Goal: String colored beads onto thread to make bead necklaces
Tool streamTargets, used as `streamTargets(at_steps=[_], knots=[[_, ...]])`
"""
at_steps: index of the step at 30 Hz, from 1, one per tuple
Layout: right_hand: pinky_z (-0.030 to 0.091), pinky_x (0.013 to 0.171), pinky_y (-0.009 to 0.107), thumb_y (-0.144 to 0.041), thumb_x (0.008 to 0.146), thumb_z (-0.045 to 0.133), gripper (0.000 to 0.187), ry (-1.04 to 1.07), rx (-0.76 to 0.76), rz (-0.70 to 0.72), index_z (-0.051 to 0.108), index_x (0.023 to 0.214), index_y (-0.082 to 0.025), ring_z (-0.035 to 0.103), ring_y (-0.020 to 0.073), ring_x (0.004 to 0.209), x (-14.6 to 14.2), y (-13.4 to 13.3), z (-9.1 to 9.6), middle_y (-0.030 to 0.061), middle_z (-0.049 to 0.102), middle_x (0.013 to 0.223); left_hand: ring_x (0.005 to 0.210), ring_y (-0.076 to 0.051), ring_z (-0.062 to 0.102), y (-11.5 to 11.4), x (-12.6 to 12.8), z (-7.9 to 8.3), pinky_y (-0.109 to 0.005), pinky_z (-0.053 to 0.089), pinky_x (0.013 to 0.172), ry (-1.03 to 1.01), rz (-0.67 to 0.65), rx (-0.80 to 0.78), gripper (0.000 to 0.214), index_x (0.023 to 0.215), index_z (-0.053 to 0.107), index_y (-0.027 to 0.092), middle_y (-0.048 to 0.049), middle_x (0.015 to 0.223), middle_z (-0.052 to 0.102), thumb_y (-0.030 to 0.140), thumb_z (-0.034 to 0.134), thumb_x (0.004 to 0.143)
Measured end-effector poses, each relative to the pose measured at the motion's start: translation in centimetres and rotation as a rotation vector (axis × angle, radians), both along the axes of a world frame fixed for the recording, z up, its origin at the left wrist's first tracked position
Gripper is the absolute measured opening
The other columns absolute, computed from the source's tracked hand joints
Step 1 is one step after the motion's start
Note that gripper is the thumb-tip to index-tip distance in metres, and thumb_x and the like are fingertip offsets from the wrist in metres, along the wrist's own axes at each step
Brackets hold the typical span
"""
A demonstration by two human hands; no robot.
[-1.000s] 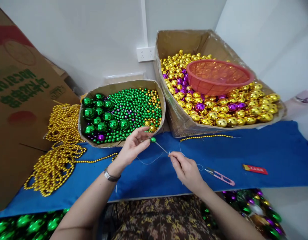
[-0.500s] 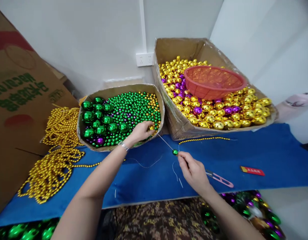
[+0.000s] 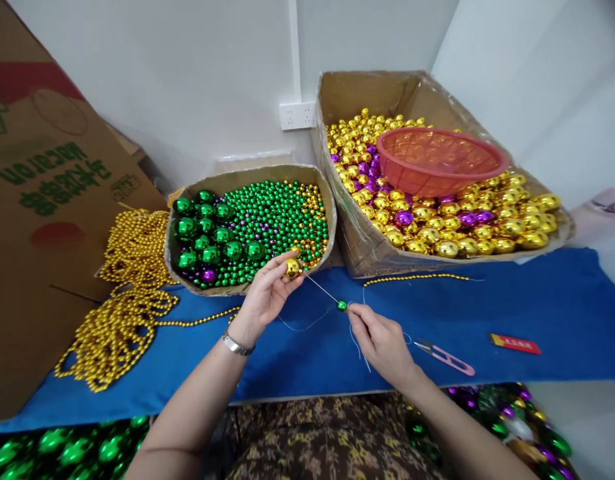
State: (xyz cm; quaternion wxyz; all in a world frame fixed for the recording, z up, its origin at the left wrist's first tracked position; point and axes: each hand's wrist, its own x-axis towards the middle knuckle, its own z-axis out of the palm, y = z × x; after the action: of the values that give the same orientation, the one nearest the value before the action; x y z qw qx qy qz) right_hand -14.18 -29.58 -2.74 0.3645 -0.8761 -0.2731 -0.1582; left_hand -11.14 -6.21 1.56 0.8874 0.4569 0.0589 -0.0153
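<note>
My left hand (image 3: 267,293) pinches a gold bead (image 3: 292,267) at the front rim of a small cardboard box (image 3: 247,175) filled with green, gold and purple beads. My right hand (image 3: 380,340) pinches the base of a thin needle (image 3: 321,290) that points up-left toward the gold bead. A small green bead (image 3: 342,305) sits on the needle just above my right fingertips. Thin thread (image 3: 357,347) trails from that hand onto the blue cloth (image 3: 537,300).
A big cardboard box (image 3: 357,240) of gold and purple balls with a red basket (image 3: 440,160) stands at the back right. Gold bead strings (image 3: 122,293) are piled at the left, one strand (image 3: 414,277) lies by the big box. Pink snips (image 3: 444,357) and a red lighter (image 3: 516,344) lie right.
My left hand went from the needle into the small box and came back out holding a gold bead. The green bead slid down the needle to my right fingers.
</note>
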Motion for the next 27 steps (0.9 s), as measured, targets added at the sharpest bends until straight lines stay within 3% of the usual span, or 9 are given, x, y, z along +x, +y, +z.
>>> streamTargets(at_steps=[5,10,14,27], knots=[[0.051,0.064,0.023,-0.024,0.099,0.041,0.022,-0.041,-0.029,0.008,0.062,0.102,-0.020,0.070,0.0150,0.069,0.2,-0.1,-0.5,0.0049,0.074,0.084,0.085,-0.015,0.068,0.0,-0.4,-0.2,-0.027,0.058,0.079,-0.011,-0.026,0.024,0.035,0.111,0.069,0.016,-0.0084,0.099,0.071,0.026,0.073,0.078],[0.053,0.074,0.025,-0.024,0.099,0.042,0.021,-0.096,-0.035,0.016,0.062,0.104,-0.020,0.072,0.0174,0.080,0.5,0.1,-1.0,0.0060,0.075,0.093,0.086,-0.014,0.065,-1.2,-1.6,-0.9,-0.028,0.058,0.079,-0.090,-0.029,0.209,0.038,0.109,0.069,0.017,-0.0054,0.098,0.069,0.022,0.079,0.073],[0.054,0.072,0.024,-0.026,0.099,0.041,0.020,0.068,0.036,0.067,0.061,0.102,-0.021,0.071,0.0151,0.074,0.4,0.2,-1.0,0.0041,0.074,0.090,0.088,-0.018,0.068,-2.0,-2.5,-1.3,-0.032,0.058,0.079,-0.041,-0.054,0.126,0.033,0.104,0.066,0.017,-0.0053,0.100,0.068,0.024,0.078,0.074],[0.053,0.063,0.022,-0.029,0.098,0.043,0.020,0.205,0.116,0.108,0.062,0.099,-0.022,0.068,0.0138,0.066,0.0,0.7,-1.4,0.0017,0.072,0.083,0.089,-0.021,0.070,-2.4,-3.5,-1.7,-0.029,0.059,0.073,0.015,-0.015,0.059,0.036,0.103,0.064,0.017,-0.0059,0.098,0.068,0.025,0.080,0.072]])
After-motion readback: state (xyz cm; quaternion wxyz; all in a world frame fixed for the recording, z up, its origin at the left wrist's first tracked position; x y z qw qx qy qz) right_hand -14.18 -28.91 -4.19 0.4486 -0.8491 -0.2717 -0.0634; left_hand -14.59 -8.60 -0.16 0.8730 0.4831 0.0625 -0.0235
